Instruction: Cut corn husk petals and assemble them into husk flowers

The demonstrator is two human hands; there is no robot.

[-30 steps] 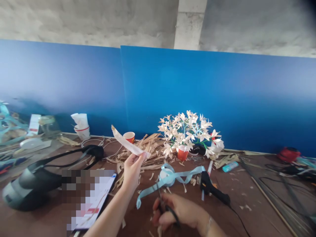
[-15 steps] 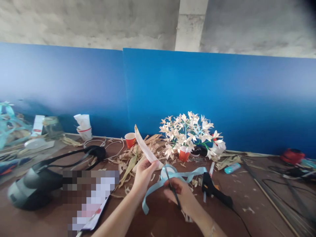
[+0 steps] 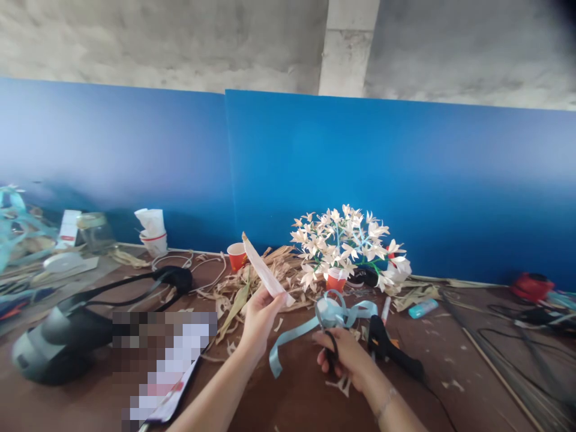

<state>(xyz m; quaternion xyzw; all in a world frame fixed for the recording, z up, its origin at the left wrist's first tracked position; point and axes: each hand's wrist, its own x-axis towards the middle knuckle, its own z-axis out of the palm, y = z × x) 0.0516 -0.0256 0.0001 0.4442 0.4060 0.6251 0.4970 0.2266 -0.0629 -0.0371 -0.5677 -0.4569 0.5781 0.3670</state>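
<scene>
Pinched between the thumb and fingers of my left hand (image 3: 265,309) is a pale corn husk strip (image 3: 263,267), its brown tip pointing up and left. My right hand (image 3: 344,354) is closed round the black handles of a pair of scissors (image 3: 332,349), whose blades point up and away. Just beyond the scissors lies a roll of light blue ribbon (image 3: 330,309), with a loose tail (image 3: 292,337) curling to the left. The husk strip and the scissors are apart.
White husk flowers (image 3: 337,240) stand in a red cup (image 3: 335,279) behind a heap of husks (image 3: 279,264). A black glue gun (image 3: 396,354) lies right of my right hand. At left are a phone (image 3: 180,384) and a black headset-like device (image 3: 63,342).
My right hand and the scissors have moved right, away from the husk strip. The ribbon roll and its tail have shifted right. My left hand has moved slightly left with the strip.
</scene>
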